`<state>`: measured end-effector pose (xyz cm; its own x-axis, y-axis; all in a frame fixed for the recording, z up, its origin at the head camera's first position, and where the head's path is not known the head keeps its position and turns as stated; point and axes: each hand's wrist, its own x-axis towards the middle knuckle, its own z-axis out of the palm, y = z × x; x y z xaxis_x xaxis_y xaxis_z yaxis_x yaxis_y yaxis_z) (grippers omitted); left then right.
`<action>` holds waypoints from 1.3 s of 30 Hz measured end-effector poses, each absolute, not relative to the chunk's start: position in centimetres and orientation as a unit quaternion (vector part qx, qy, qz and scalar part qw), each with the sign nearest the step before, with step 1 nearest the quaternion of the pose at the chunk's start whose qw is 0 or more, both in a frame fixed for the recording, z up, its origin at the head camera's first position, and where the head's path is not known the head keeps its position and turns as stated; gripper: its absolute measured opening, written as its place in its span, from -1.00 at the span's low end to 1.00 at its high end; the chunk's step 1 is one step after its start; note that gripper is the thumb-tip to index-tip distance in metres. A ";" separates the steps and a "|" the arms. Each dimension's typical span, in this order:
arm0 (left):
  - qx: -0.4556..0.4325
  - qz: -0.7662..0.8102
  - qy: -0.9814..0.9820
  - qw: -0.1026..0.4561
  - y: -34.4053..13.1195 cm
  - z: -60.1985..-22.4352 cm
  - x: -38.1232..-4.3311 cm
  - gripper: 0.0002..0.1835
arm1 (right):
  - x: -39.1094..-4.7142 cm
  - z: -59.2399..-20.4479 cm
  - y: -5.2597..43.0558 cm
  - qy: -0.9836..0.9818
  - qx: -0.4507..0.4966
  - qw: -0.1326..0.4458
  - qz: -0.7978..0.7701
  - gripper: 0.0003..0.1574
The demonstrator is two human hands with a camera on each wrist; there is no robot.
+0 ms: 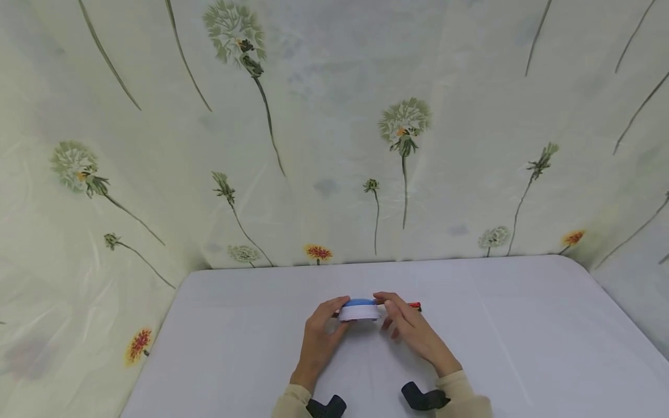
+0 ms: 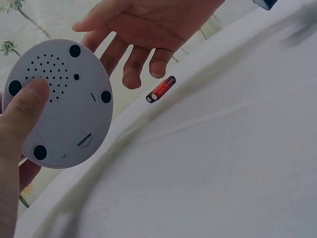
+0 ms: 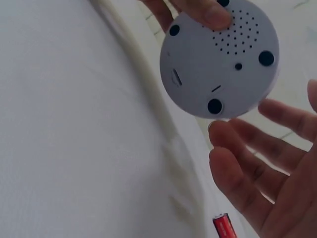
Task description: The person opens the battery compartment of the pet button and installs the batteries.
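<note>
A round white device with a blue top [image 1: 359, 312] is held up over the table by my left hand [image 1: 320, 337]. In the left wrist view its underside [image 2: 67, 121] shows speaker holes, dark round feet and a small latch slot. The left thumb [image 2: 30, 106] presses on the holes while the other fingers are mostly hidden behind the device. My right hand [image 1: 413, 334] is at the device's right side, fingers loosely spread, with fingertips [image 3: 270, 106] right at its rim in the right wrist view. Two red-and-black batteries [image 2: 161, 89] lie side by side on the table beyond the right hand.
A white cloth covers the table [image 1: 235, 348]. Behind it hangs a curtain [image 1: 334, 145] printed with dandelions. Black wrist mounts [image 1: 425, 397] sit at both sleeves, low in the head view.
</note>
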<state>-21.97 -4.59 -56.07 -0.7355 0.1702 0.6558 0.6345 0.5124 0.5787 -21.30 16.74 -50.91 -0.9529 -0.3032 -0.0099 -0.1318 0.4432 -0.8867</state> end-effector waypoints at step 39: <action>-0.248 -0.431 -0.853 0.160 -3.7 -56.2 -21.6 0.16 | -21.8 -53.0 17.1 0.843 -0.150 0.064 -0.512 -0.56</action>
